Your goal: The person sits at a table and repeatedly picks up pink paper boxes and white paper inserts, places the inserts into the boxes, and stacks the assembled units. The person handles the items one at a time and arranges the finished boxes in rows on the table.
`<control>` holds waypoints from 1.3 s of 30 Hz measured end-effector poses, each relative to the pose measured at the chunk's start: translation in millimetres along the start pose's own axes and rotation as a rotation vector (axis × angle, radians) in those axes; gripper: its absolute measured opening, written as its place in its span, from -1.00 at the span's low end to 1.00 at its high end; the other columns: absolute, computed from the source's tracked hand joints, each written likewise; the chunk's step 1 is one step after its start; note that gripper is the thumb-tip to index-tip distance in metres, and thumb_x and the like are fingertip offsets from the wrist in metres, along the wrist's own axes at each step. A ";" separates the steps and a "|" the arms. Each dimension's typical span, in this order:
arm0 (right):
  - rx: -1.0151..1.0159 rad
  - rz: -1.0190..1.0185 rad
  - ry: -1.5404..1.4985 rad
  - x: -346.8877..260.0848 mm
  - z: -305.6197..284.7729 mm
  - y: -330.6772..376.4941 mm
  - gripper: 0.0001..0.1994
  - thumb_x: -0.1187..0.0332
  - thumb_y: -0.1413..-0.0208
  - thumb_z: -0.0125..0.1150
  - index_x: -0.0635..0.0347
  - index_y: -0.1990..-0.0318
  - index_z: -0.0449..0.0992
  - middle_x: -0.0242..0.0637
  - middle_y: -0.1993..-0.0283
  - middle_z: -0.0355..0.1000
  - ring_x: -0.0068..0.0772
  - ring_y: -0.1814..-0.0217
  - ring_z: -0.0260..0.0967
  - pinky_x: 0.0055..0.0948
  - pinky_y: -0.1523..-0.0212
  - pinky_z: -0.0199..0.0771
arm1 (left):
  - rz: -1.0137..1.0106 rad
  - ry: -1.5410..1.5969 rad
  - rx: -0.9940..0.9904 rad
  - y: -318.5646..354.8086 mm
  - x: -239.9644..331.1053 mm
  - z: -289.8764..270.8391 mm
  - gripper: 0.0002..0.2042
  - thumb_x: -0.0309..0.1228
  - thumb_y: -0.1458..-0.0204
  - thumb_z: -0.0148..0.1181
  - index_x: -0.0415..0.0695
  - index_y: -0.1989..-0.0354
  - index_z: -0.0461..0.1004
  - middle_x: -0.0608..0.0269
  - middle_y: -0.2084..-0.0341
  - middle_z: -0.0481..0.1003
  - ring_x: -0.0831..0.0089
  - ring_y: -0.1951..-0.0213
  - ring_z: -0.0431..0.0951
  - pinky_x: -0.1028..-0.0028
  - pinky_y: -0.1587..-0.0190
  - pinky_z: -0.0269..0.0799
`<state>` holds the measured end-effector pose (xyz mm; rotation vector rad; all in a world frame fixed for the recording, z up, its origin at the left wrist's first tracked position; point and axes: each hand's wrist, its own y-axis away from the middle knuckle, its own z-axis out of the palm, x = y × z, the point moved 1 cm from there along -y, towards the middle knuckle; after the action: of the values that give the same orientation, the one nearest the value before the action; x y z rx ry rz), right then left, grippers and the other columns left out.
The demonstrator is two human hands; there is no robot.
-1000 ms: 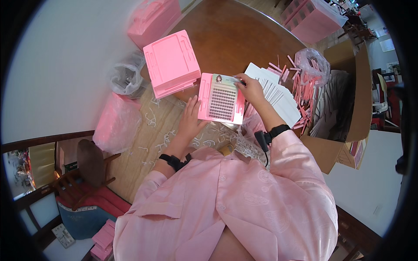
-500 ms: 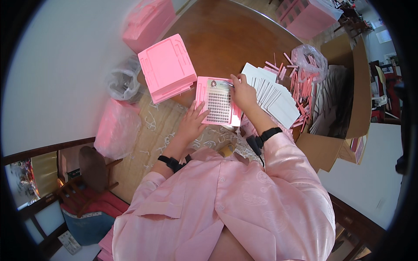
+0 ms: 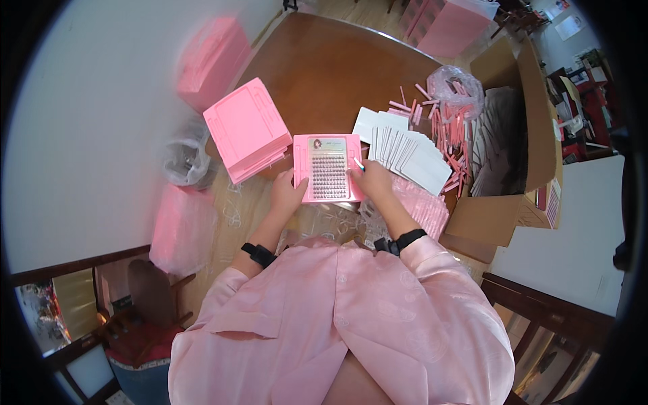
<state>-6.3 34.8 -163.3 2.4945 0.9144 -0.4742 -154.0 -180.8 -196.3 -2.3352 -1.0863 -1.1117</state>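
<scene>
The lash tray [image 3: 329, 169] is pink, with dark rows of lashes across a pale card. The stack of trays [image 3: 246, 128] beside it is the same pink. The fanned cards [image 3: 405, 152] are white, the small sticks [image 3: 449, 125] pink, the counter [image 3: 337, 67] warm brown wood, and the cardboard box [image 3: 523, 88] tan.

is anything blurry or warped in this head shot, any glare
Head view: fisheye bends the table edge and darkens the corners; the pink box at upper left is smeared by blur; the tray between left hand and right hand is fairly sharp; soft sheen on the tabletop, no harsh glare.
</scene>
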 end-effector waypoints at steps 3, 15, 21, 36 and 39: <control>0.165 -0.048 -0.097 -4.1 5.2 10.3 -0.55 -0.03 -0.08 0.33 0.23 0.15 0.65 0.05 0.27 0.59 0.13 0.18 0.56 -0.03 0.13 0.52 | 0.156 -0.058 0.095 -6.1 5.5 -8.7 -0.60 -0.27 -0.11 0.30 -0.26 -0.06 0.56 -0.06 0.12 0.58 0.10 0.07 0.59 0.26 -0.03 0.48; -0.213 0.441 -1.323 29.8 2.0 -14.2 -0.67 0.23 -0.21 0.25 0.40 0.11 0.58 -0.11 0.20 0.60 -0.21 0.26 0.58 -0.27 0.17 0.59 | -0.484 1.221 -0.355 -29.7 -6.5 -28.9 -0.38 0.07 -0.42 -0.28 -0.24 -0.31 0.32 0.07 -0.09 0.51 0.32 -0.08 0.51 0.28 -0.19 0.35; -0.041 0.282 -1.467 10.8 -29.6 -59.8 -0.67 0.24 -0.33 0.12 0.40 0.03 0.51 -0.14 0.15 0.56 -0.26 0.22 0.56 -0.26 0.31 0.58 | -0.273 0.699 -0.475 -29.1 -14.6 -16.2 -0.52 -0.09 -0.41 -0.13 -0.20 -0.28 0.39 0.15 -0.13 0.51 0.43 -0.17 0.46 0.39 -0.17 0.32; 0.378 0.207 0.127 154.0 -59.4 -29.8 -0.21 0.14 0.14 0.51 0.07 -0.32 0.34 0.00 -0.37 0.23 0.09 -0.17 0.46 -0.05 -0.07 0.54 | -0.190 0.650 -0.405 -31.2 3.0 -22.1 -0.59 -0.23 -0.37 0.01 -0.23 -0.25 0.42 0.24 0.06 0.56 0.55 0.07 0.50 0.50 -0.02 0.41; 0.254 0.106 0.230 162.2 -65.6 -14.1 -0.10 0.13 0.32 0.65 0.09 -0.25 0.29 0.00 -0.48 0.11 0.10 -0.19 0.46 -0.09 -0.08 0.55 | -0.183 0.632 -0.409 -30.4 10.2 -15.1 -0.61 -0.25 -0.36 0.03 -0.23 -0.24 0.43 0.25 0.08 0.56 0.55 0.11 0.50 0.51 0.00 0.42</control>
<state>112.2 162.4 -185.6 2.8591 0.8439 -0.2872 -180.7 -164.5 -179.5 -1.9179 -0.8916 -2.1180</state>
